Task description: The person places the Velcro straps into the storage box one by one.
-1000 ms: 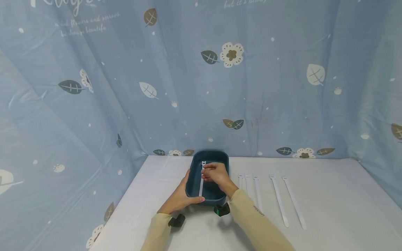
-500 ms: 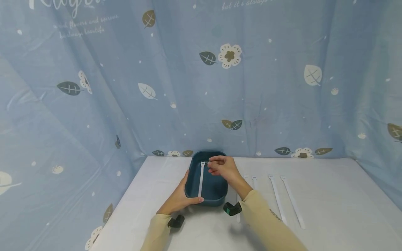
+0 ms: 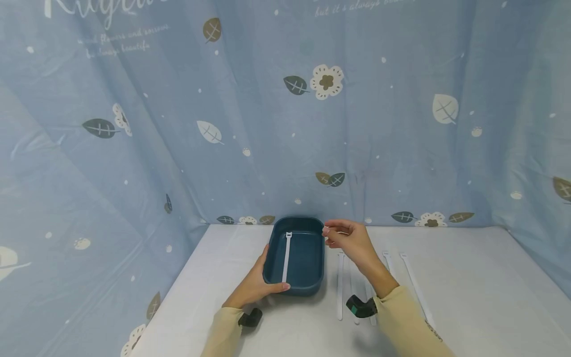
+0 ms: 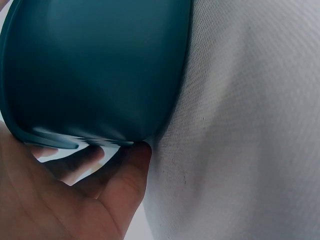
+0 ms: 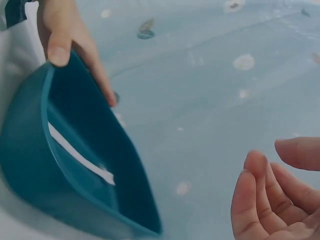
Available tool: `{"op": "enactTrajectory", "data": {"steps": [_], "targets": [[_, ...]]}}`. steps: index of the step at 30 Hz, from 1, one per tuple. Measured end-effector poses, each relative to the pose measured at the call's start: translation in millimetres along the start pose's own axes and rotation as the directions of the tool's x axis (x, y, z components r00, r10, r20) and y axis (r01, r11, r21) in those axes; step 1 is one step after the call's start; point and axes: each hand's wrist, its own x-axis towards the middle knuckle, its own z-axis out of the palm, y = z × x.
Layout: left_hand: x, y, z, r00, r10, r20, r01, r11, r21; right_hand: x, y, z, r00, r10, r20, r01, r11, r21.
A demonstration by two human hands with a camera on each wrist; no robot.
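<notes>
From my remote post, I'd let the left hand (image 3: 258, 282), gripping the teal tray (image 3: 308, 263), brace it so the white cable tie (image 3: 287, 258) lying inside won't slide, and swing the empty, loosely curled right hand (image 3: 351, 241) wide.

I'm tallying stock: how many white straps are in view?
6: one strap in the box, five straps on the table right of it. The right arm partly covers some; more may be hidden.

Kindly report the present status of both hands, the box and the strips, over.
Left hand grips box. Right hand empty, beside box. One white strip inside. Right forearm partly hides some other strips.
</notes>
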Motion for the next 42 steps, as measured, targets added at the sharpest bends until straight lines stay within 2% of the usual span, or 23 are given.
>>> {"op": "enactTrajectory", "data": {"steps": [6, 12, 24, 32, 38, 42], "targets": [[-1.4, 0.8, -1.2, 1.0, -0.004, 0.0, 0.004, 1.0, 0.015, -17.2, -7.8, -29.3, 0.996, -0.055, -0.072, 0.049, 0.996, -0.078], [-3.2, -2.0, 0.1, 1.0, -0.019, 0.0, 0.019, 1.0, -0.009, -31.7, -4.3, -56.3, 0.985, -0.091, -0.148, 0.066, 0.984, -0.166], [-2.9, -1.3, 1.5, 1.0, -0.017, -0.002, 0.017, 1.0, -0.018, -48.4, 14.2, -100.5, 0.941, -0.171, -0.29, 0.054, 0.927, -0.37], [-1.8, 1.7, -0.1, 1.0, -0.01, 0.002, 0.01, 1.0, -0.002, -48.9, 29.6, -119.4, 0.917, -0.157, -0.367, -0.012, 0.908, -0.418], [-0.2, 2.1, -0.3, 1.0, 0.002, 0.01, -0.002, 1.0, -0.013, -47.5, 42.8, -128.8, 0.919, -0.09, -0.384, -0.088, 0.903, -0.421], [-0.8, 2.1, -0.1, 1.0, -0.004, 0.008, 0.004, 1.0, -0.002, -47.1, 52.9, -133.7, 0.922, -0.042, -0.384, -0.143, 0.887, -0.439]]}}
